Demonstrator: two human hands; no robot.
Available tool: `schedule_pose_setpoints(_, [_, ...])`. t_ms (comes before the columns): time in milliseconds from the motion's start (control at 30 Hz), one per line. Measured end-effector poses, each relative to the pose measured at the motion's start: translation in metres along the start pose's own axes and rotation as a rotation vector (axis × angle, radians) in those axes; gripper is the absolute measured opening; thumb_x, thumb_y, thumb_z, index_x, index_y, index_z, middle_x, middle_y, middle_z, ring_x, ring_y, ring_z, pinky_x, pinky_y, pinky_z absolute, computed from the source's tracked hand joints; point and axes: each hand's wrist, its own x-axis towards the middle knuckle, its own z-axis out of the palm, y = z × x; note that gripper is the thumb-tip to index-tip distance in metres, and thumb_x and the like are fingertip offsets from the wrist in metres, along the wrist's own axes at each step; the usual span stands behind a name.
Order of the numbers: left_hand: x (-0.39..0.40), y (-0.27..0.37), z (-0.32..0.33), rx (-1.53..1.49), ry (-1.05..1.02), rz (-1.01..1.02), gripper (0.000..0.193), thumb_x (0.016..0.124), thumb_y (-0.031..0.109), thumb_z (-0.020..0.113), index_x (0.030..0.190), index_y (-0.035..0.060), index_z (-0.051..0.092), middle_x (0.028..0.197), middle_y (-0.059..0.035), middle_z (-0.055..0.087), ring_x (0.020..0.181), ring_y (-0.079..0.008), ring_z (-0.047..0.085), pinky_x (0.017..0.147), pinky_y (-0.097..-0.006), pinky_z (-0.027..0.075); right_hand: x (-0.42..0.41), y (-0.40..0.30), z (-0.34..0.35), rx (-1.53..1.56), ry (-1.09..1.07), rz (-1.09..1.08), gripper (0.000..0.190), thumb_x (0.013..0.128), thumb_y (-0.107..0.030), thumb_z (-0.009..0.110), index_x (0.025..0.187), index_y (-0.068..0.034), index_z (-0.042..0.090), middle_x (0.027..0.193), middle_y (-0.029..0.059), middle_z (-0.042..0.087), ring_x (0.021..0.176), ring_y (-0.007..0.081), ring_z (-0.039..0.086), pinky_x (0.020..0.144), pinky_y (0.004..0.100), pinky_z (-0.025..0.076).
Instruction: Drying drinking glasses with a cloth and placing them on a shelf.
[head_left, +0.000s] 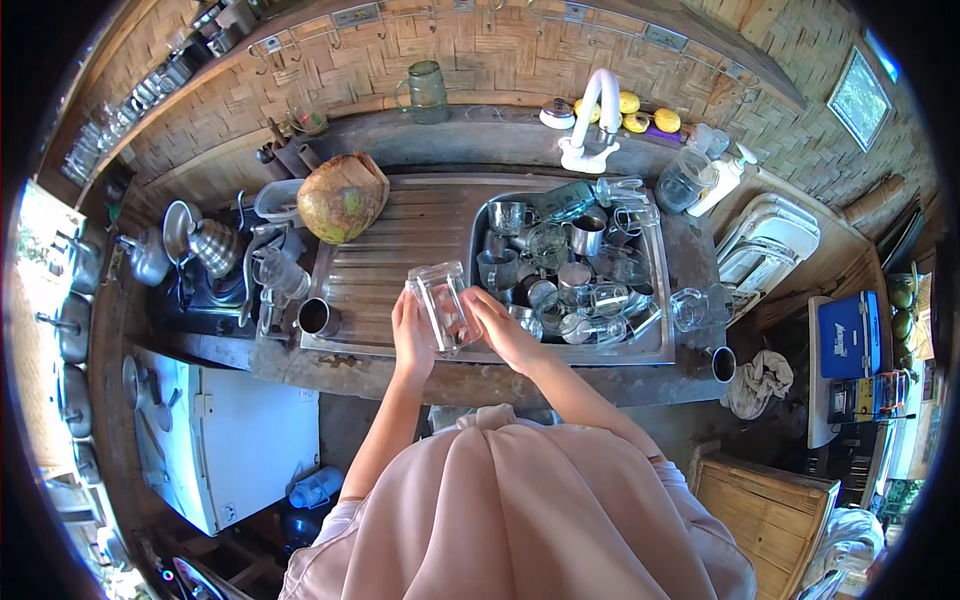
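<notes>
Between my two hands is a clear glass jar or mug, tilted above the front part of the ribbed steel drainboard. My left hand grips its left side, and my right hand holds its right side with the fingers against the glass. To the right, the steel sink basin is heaped with glass mugs, jars and metal cups. Among them are a steel cup and a greenish glass vessel. Another metal cup stands at the drainboard's left front corner.
A white faucet rises behind the sink. A large coconut sits at the back left, near glass pitchers. Right of the basin are a glass mug, a metal cup at the counter edge and a pump bottle.
</notes>
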Motion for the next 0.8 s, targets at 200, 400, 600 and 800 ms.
schedule_pose_setpoints(200, [-0.002,0.034,-0.037,-0.174,0.024,-0.146,0.04,0.098,0.033,0.04,0.111,-0.0016,0.055,0.109,-0.0158,0.063,0.095,-0.0273,0.064,0.086,-0.0397,0.05,0.039,0.037,0.012,-0.448,0.196,-0.232,0.045,0.098,-0.04,0.04,0.105,0.001,0.057,0.099,0.0091,0.051,0.09,0.0168,0.051,0.081,0.028,0.04])
schedule_pose_setpoints(400, [0.007,0.066,-0.065,-0.258,0.009,-0.208,0.044,0.099,0.039,0.036,0.121,0.0024,0.048,0.137,-0.0184,0.043,0.134,-0.0282,0.033,0.102,-0.0552,0.036,0.065,0.072,0.019,-0.802,0.571,-0.482,0.036,0.09,-0.027,0.056,0.119,-0.007,0.047,0.118,0.0174,0.048,0.103,0.0291,0.052,0.09,0.0376,0.04])
schedule_pose_setpoints(600, [0.021,0.074,-0.092,-0.288,-0.022,-0.189,0.035,0.098,0.035,0.039,0.098,0.0028,0.054,0.132,-0.0208,0.048,0.129,-0.03,0.041,0.098,-0.0507,0.04,0.065,0.1,0.02,-1.562,0.583,-0.266,0.058,0.068,-0.02,0.072,0.121,-0.023,0.048,0.126,0.0134,0.042,0.115,0.0339,0.043,0.089,0.0515,0.033])
schedule_pose_setpoints(800, [0.027,0.08,-0.095,-0.22,-0.047,-0.25,0.037,0.097,0.039,0.042,0.071,0.0133,0.046,0.141,-0.0172,0.04,0.136,-0.0281,0.029,0.105,-0.0521,0.03,0.061,0.07,0.021,-0.98,0.702,-0.61,0.052,0.077,0.002,0.055,0.128,-0.002,0.044,0.122,0.0172,0.05,0.111,0.034,0.049,0.097,0.04,0.037])
